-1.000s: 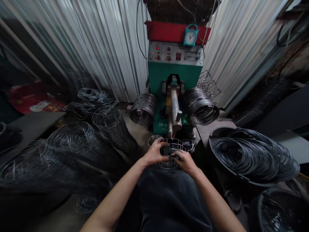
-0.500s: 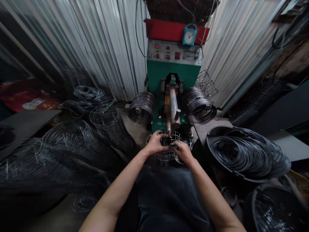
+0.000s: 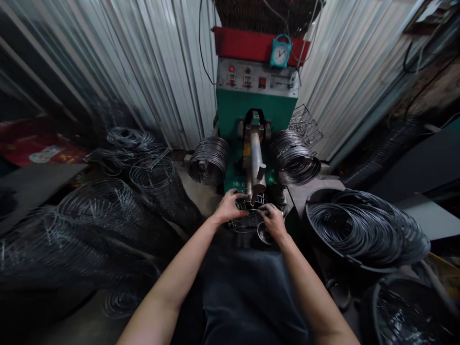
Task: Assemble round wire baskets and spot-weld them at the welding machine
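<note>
A round wire basket (image 3: 243,224) sits under the electrode tip of a green spot welder (image 3: 257,108). My left hand (image 3: 230,207) is closed on the basket's left side, thumb and fingers pinching its wires. On the right, my right hand (image 3: 272,219) pinches the wire at the basket's near right edge; the fingertips partly hide what they grip. The welder's arm (image 3: 256,158) slopes down toward me, its tip between my two hands. Just below my right hand shows a small metal ring or cup (image 3: 264,234), too dark to make out.
Wire ring bundles (image 3: 208,160) hang left and right of the welder. A black tub (image 3: 312,239) of wire rings (image 3: 355,225) stands at right, with another tub (image 3: 373,306) of small metal pieces nearer. Tall stacks of wire mesh (image 3: 97,206) fill the left. A teal clock (image 3: 280,51) is on top.
The glowing sparks at the welder's tip and beside it are gone. The basket has shifted slightly under the tip, with both hands still on it. The view has moved a little.
</note>
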Motion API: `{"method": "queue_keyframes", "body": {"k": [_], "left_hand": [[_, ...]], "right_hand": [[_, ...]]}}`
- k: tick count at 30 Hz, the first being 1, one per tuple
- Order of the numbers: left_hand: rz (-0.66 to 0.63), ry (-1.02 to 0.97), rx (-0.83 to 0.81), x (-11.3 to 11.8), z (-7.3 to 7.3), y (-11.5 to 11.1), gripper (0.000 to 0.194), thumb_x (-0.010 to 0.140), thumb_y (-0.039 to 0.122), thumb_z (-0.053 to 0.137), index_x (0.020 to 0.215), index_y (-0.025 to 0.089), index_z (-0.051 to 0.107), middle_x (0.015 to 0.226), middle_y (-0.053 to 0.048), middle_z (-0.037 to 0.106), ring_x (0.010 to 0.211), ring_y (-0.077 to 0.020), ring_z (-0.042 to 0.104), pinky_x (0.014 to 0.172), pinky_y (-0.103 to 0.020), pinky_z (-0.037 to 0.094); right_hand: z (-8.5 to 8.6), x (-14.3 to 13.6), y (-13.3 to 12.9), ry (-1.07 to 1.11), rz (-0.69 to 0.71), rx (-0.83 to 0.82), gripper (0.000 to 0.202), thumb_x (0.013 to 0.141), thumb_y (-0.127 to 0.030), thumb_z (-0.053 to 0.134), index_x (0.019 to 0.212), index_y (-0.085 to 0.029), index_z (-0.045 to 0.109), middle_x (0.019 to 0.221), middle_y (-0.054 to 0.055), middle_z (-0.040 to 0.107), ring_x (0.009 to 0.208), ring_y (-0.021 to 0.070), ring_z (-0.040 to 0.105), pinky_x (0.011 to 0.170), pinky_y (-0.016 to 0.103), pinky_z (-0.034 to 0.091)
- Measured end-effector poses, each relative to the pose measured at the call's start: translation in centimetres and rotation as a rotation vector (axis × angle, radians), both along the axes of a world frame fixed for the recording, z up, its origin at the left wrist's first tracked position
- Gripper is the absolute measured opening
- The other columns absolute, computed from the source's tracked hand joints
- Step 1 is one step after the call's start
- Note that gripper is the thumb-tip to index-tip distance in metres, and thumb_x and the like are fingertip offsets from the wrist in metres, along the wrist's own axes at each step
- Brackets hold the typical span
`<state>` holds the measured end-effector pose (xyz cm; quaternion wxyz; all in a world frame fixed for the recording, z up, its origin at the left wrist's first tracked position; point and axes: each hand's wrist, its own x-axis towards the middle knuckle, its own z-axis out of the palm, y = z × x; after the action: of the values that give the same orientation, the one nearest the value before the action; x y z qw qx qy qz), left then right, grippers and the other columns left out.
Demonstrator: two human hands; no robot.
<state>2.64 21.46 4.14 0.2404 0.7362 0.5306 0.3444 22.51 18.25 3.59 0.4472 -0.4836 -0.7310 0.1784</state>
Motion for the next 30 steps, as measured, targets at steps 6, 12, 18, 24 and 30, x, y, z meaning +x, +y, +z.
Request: {"method": "queue_keyframes", "body": {"k": [6, 12, 18, 24, 30], "left_hand": [[0.019, -0.002, -0.034, -0.1, 0.4, 1.5, 0.061, 0.048, 0.032, 0.081, 0.105, 0.02, 0.065, 0.121, -0.008, 0.045, 0.114, -0.0269, 0.048, 0.101, -0.039, 0.038], [-0.012, -0.04, -0.019, 0.0, 0.1, 1.5, 0.058, 0.049, 0.035, 0.081, 0.103, 0.021, 0.066, 0.116, -0.008, 0.049, 0.109, -0.0266, 0.051, 0.096, -0.04, 0.041], [-0.04, -0.066, -0.105, 0.1, 0.7, 1.5, 0.054, 0.049, 0.031, 0.08, 0.1, 0.021, 0.067, 0.109, -0.007, 0.056, 0.103, -0.0262, 0.055, 0.094, -0.041, 0.043], [-0.012, -0.099, -0.08, 0.3, 0.4, 1.7, 0.052, 0.05, 0.028, 0.08, 0.099, 0.018, 0.066, 0.105, -0.007, 0.057, 0.101, -0.0246, 0.056, 0.093, -0.04, 0.043], [-0.011, -0.096, -0.059, 0.2, 0.4, 1.6, 0.055, 0.049, 0.029, 0.082, 0.1, 0.016, 0.066, 0.106, -0.01, 0.056, 0.101, -0.0273, 0.055, 0.093, -0.044, 0.043]], "right_hand": [[0.6, -0.3, 1.4, -0.003, 0.001, -0.025, 0.01, 0.079, -0.026, 0.055, 0.076, -0.02, 0.063, 0.08, 0.005, 0.063, 0.076, 0.0184, 0.06, 0.071, 0.029, 0.047], [0.6, -0.6, 1.3, 0.104, -0.046, -0.091, 0.014, 0.076, -0.032, 0.057, 0.072, -0.019, 0.063, 0.077, 0.005, 0.063, 0.072, 0.0183, 0.059, 0.068, 0.029, 0.046], [-4.0, 1.8, -2.8, 0.357, -0.203, -0.303, 0.036, 0.077, -0.034, 0.049, 0.107, -0.017, 0.056, 0.097, 0.008, 0.065, 0.09, 0.0201, 0.06, 0.08, 0.034, 0.047], [-11.4, 4.9, -10.7, 0.28, -0.24, -0.361, 0.031, 0.073, -0.033, 0.053, 0.102, -0.022, 0.054, 0.096, 0.008, 0.066, 0.091, 0.0228, 0.061, 0.084, 0.041, 0.046], [-10.5, 5.9, -11.4, 0.65, -0.367, -0.458, 0.022, 0.069, -0.038, 0.061, 0.084, -0.022, 0.058, 0.072, 0.001, 0.063, 0.068, 0.0183, 0.061, 0.066, 0.032, 0.051]]}}
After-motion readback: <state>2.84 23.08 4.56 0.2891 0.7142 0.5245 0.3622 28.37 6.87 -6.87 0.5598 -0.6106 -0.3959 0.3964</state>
